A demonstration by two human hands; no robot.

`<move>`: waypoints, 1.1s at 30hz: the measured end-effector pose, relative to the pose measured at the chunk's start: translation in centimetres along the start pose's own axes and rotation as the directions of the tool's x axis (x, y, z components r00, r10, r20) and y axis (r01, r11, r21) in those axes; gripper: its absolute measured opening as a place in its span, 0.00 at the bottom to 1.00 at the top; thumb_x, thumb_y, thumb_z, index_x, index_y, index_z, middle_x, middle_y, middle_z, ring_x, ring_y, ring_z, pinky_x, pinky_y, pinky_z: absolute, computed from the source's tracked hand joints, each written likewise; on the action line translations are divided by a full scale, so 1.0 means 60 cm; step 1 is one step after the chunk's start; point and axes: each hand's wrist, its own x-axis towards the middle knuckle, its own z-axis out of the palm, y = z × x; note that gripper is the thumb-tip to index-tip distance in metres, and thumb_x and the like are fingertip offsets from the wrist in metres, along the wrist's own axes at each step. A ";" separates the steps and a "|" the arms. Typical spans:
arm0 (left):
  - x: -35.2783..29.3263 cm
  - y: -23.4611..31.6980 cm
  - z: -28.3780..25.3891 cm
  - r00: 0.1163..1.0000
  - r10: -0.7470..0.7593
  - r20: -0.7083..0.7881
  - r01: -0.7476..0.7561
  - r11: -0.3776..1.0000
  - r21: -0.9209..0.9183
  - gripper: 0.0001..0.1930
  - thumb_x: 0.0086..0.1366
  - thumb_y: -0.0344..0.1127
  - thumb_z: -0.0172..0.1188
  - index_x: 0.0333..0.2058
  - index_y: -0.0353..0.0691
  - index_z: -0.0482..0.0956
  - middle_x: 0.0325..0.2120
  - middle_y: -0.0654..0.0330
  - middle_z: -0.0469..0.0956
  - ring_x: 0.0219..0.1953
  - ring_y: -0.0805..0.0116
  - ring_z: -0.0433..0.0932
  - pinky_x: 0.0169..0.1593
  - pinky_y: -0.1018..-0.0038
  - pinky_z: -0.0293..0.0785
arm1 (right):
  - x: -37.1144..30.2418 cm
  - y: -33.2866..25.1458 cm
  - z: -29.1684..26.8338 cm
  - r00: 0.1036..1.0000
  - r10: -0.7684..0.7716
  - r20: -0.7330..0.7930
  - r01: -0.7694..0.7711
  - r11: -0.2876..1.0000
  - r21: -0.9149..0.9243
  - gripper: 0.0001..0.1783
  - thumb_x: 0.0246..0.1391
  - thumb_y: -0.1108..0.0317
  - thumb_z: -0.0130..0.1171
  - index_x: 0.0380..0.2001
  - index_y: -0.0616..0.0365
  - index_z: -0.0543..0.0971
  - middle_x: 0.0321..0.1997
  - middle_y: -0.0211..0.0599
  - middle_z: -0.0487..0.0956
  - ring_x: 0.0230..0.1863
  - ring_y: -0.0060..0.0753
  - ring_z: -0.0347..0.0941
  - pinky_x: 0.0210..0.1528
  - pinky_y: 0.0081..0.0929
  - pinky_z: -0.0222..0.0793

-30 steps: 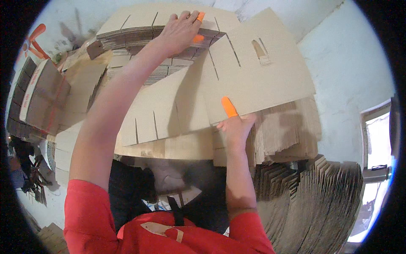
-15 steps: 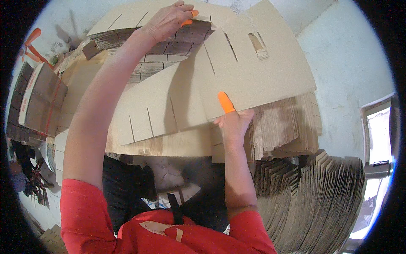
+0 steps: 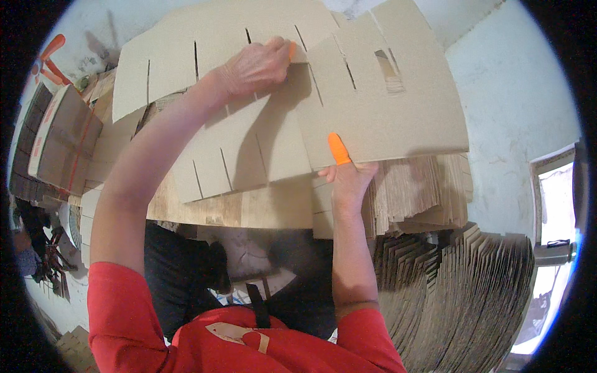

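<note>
My left hand [image 3: 258, 65] reaches far forward and pinches the edge of a flat slotted cardboard sheet [image 3: 186, 50] with an orange-capped fingertip. My right hand [image 3: 348, 177] grips the near edge of another flat cardboard blank [image 3: 398, 112] with a cut-out handle hole, its orange-capped thumb lying on top. A third slotted sheet [image 3: 242, 155] lies under both, tilted down to the left. All rest above a wooden table [image 3: 249, 208].
Thick stacks of flat cardboard [image 3: 423, 193] stand on the right, more upright sheets [image 3: 460, 286] below them. Folded boxes [image 3: 59, 140] pile up at the left. An orange fan [image 3: 50, 59] sits at the far left. A pale wall [image 3: 516, 112] closes the right side.
The blank in my right hand has swung up and forward. My left hand moved from the far stack onto a slotted sheet, which now covers that stack.
</note>
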 end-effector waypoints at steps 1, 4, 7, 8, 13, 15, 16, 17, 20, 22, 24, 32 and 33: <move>-0.001 0.014 -0.009 1.000 0.028 0.004 -0.028 1.000 0.006 0.13 0.53 0.30 0.57 0.37 0.29 0.77 0.43 0.53 0.72 0.46 0.62 0.73 0.38 0.75 0.81 | 0.001 0.002 -0.002 1.000 0.016 -0.021 -0.016 1.000 0.009 0.18 0.47 0.75 0.67 0.43 0.62 0.77 0.39 0.37 0.79 0.27 0.26 0.74 0.17 0.24 0.69; -0.015 0.051 -0.035 0.992 0.122 0.011 -0.122 0.992 0.006 0.12 0.51 0.30 0.59 0.33 0.30 0.79 0.43 0.54 0.74 0.47 0.64 0.72 0.36 0.77 0.80 | 0.001 -0.011 0.000 0.999 0.034 -0.006 -0.034 0.998 -0.052 0.20 0.46 0.74 0.68 0.44 0.63 0.76 0.39 0.36 0.78 0.29 0.25 0.74 0.19 0.24 0.71; -0.031 0.089 -0.056 0.973 0.230 -0.009 -0.230 0.973 0.004 0.12 0.49 0.31 0.60 0.32 0.30 0.80 0.47 0.50 0.74 0.48 0.64 0.72 0.33 0.78 0.79 | -0.001 -0.017 0.001 0.999 0.032 0.027 -0.032 0.999 0.007 0.21 0.46 0.73 0.69 0.44 0.63 0.76 0.39 0.35 0.78 0.29 0.24 0.74 0.20 0.24 0.70; -0.037 0.093 -0.059 0.970 0.242 0.000 -0.242 0.970 -0.003 0.12 0.49 0.32 0.59 0.32 0.30 0.80 0.47 0.49 0.74 0.48 0.63 0.73 0.33 0.78 0.78 | -0.001 -0.025 -0.001 0.999 -0.009 0.038 0.010 0.999 -0.036 0.19 0.47 0.72 0.69 0.43 0.63 0.77 0.38 0.34 0.78 0.28 0.24 0.73 0.20 0.24 0.69; -0.053 0.142 -0.114 0.962 0.270 0.044 -0.257 0.946 -0.198 0.14 0.49 0.36 0.58 0.32 0.31 0.80 0.46 0.47 0.75 0.46 0.61 0.73 0.31 0.77 0.77 | -0.007 -0.068 -0.019 0.990 -0.136 0.043 0.142 0.971 -0.193 0.12 0.48 0.68 0.69 0.34 0.63 0.80 0.29 0.30 0.79 0.21 0.21 0.70 0.18 0.23 0.64; -0.075 0.182 -0.135 0.953 0.290 0.086 -0.257 0.927 -0.274 0.17 0.50 0.38 0.59 0.36 0.32 0.80 0.46 0.47 0.75 0.45 0.60 0.73 0.33 0.74 0.77 | -0.010 -0.049 -0.012 0.994 -0.096 0.045 0.104 0.961 -0.255 0.09 0.51 0.78 0.58 0.38 0.67 0.78 0.30 0.35 0.79 0.17 0.20 0.68 0.12 0.21 0.60; -0.087 0.204 -0.142 0.939 0.317 0.132 -0.268 0.917 -0.295 0.19 0.51 0.40 0.59 0.39 0.32 0.79 0.47 0.47 0.75 0.45 0.59 0.73 0.35 0.72 0.77 | -0.012 -0.040 -0.008 0.996 -0.074 0.048 0.085 0.953 -0.291 0.10 0.53 0.83 0.52 0.40 0.69 0.77 0.30 0.37 0.79 0.15 0.19 0.66 0.09 0.20 0.58; -0.092 0.214 -0.144 0.922 0.345 0.176 -0.278 0.907 -0.317 0.22 0.52 0.42 0.59 0.41 0.32 0.78 0.47 0.48 0.75 0.45 0.58 0.73 0.37 0.70 0.77 | -0.011 -0.035 -0.004 0.998 -0.041 0.052 0.054 0.953 -0.298 0.10 0.52 0.83 0.52 0.39 0.69 0.77 0.29 0.37 0.78 0.13 0.20 0.66 0.09 0.20 0.57; -0.076 0.174 -0.120 0.996 -0.057 0.062 0.083 0.777 -0.624 0.29 0.56 0.49 0.60 0.51 0.34 0.74 0.48 0.50 0.75 0.46 0.54 0.72 0.43 0.61 0.74 | -0.001 -0.019 -0.006 0.999 -0.015 0.050 0.029 0.953 -0.302 0.10 0.51 0.84 0.51 0.38 0.71 0.77 0.27 0.39 0.78 0.11 0.20 0.64 0.09 0.21 0.57; -0.043 0.108 -0.083 0.961 -0.198 -0.193 0.079 0.866 -0.494 0.34 0.57 0.54 0.60 0.55 0.36 0.70 0.49 0.52 0.75 0.49 0.52 0.70 0.48 0.56 0.70 | 0.007 -0.007 -0.012 0.993 -0.098 0.058 0.110 0.958 -0.266 0.11 0.51 0.85 0.49 0.37 0.72 0.77 0.27 0.41 0.78 0.11 0.21 0.64 0.09 0.22 0.57; 0.015 0.044 -0.040 0.917 -0.346 -0.201 0.277 0.911 -0.306 0.32 0.58 0.51 0.61 0.56 0.38 0.70 0.50 0.51 0.74 0.51 0.52 0.69 0.50 0.58 0.68 | 0.006 0.000 -0.009 0.994 -0.110 -0.017 0.101 0.951 -0.291 0.11 0.51 0.86 0.48 0.37 0.72 0.76 0.29 0.40 0.78 0.11 0.20 0.64 0.09 0.22 0.57; 0.084 -0.060 0.095 0.977 -0.213 0.005 0.213 0.974 -0.073 0.13 0.56 0.29 0.57 0.41 0.39 0.75 0.42 0.56 0.76 0.50 0.58 0.71 0.49 0.63 0.71 | -0.006 -0.025 0.007 1.000 0.030 0.002 -0.029 0.982 -0.189 0.11 0.50 0.87 0.48 0.37 0.70 0.76 0.31 0.38 0.79 0.10 0.20 0.62 0.08 0.21 0.56; 0.083 -0.055 0.093 0.973 -0.231 0.019 0.232 0.969 -0.089 0.12 0.56 0.29 0.57 0.41 0.38 0.74 0.42 0.56 0.76 0.50 0.58 0.71 0.48 0.64 0.72 | -0.007 -0.027 0.008 1.000 0.018 0.000 -0.017 0.983 -0.183 0.11 0.50 0.86 0.49 0.37 0.70 0.76 0.31 0.38 0.79 0.10 0.20 0.62 0.08 0.21 0.56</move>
